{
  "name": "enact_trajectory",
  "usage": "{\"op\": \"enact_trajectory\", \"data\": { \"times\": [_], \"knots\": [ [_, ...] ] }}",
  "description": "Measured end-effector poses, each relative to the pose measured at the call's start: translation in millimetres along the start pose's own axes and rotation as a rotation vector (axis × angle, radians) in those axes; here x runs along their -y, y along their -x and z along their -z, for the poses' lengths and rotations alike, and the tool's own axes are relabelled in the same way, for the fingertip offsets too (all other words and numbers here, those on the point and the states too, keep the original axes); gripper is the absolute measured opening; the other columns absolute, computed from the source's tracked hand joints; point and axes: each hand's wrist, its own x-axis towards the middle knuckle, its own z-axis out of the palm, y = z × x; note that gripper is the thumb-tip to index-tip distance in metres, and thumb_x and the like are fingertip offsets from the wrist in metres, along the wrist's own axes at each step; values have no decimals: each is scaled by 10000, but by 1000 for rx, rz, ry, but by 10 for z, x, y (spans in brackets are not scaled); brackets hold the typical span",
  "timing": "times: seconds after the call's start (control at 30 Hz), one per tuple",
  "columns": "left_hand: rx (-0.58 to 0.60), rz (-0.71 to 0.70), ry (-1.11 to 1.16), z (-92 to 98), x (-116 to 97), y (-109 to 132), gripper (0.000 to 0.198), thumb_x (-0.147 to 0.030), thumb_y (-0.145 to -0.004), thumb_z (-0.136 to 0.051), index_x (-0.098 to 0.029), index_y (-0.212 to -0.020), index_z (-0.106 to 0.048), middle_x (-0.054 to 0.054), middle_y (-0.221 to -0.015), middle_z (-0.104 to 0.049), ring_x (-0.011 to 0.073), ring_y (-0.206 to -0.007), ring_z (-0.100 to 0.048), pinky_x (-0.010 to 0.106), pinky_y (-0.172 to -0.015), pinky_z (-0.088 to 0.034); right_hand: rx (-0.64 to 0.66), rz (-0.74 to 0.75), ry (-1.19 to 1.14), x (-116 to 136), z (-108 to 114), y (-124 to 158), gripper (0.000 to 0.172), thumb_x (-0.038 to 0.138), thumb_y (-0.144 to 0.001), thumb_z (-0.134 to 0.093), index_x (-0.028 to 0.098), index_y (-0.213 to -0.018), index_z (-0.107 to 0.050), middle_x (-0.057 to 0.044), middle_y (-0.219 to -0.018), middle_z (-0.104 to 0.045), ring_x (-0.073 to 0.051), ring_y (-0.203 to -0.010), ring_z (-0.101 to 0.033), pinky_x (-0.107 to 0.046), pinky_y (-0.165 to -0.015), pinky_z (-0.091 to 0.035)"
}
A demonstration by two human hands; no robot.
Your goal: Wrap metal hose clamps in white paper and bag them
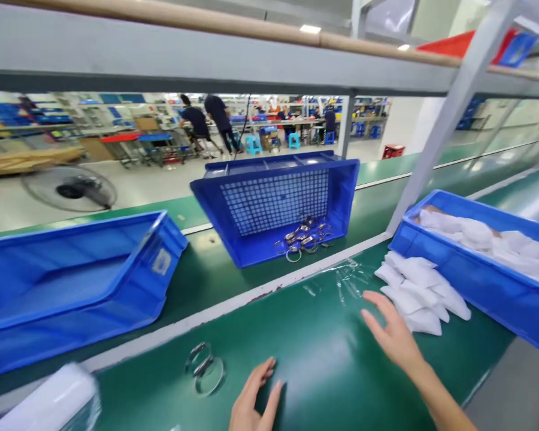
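Several small white soft pouches (415,294) are piled loosely on the green surface (323,359) right of centre, against or just beside the near wall of a long blue plastic bin (476,287) in which more white bagged material is held. The right hand (393,336) is spread flat and wide with nothing held. Its fingertips are just beside the pile and near a sheet of crinkled clear plastic film (347,276) that lies just left of the pouches.

The left hand (254,400), at the lower edge of the frame, is likewise open and empty. Whether its parted fingers touch the surface cannot be told. Two shiny metal ring clamps (205,368) lie near it at lower centre-left.

Further up, more such clamps are gathered in a tilted blue mesh-walled crate (273,203), and a shallow blue tray (72,287) is set at the left.

The film could easily be overlooked and dragged by a sweeping palm. The slack pile could be scattered the same way, since nothing is gripped or steadied.
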Motion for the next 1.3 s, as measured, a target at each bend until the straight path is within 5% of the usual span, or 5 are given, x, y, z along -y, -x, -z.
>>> {"op": "enact_trajectory", "data": {
  "times": [0.07, 0.17, 0.33, 1.3],
  "knots": [
    [139, 99, 289, 56, -157, 27, 448, -444, -790, -633, -177, -1148, -597, 131, -1166, -621, 255, -989, -612, 387, -891, -503, 246, -65, -270, 294, -457, 168, 288, 424, -888, -526, 243, -1089, -624, -81, -1134, -639, -249, -1047, -581, -423, -949, -428],
    [165, 199, 856, 133, -329, 23, 453, -453, -841, -549, -176, -1199, -544, 134, -1229, -563, 208, -923, -606, 353, -820, -512, 571, -149, -631, 669, -1101, 334, 274, 444, -866, -564, 222, -1003, -648, -64, -957, -684, -218, -888, -621, -367, -825, -478],
    [75, 290, 1242, 270, -333, -79, 407, -443, -893, -438, -170, -1181, -531, 106, -1216, -542, 152, -860, -583, 299, -759, -499, 674, -313, -956, 846, -1737, 538, 267, 468, -844, -596, 211, -914, -613, -12, -829, -615, -149, -739, -567, -274, -690, -456],
    [234, 386, 1370, 265, -189, -133, 517, -513, -900, -357, -139, -1233, -488, 158, -1227, -559, 275, -1041, -601, 383, -822, -463, 685, -412, -948, 572, -1694, 543, 259, 450, -835, -624, 247, -991, -664, -29, -842, -622, -164, -729, -528, -288, -685, -440]
  ]
}}
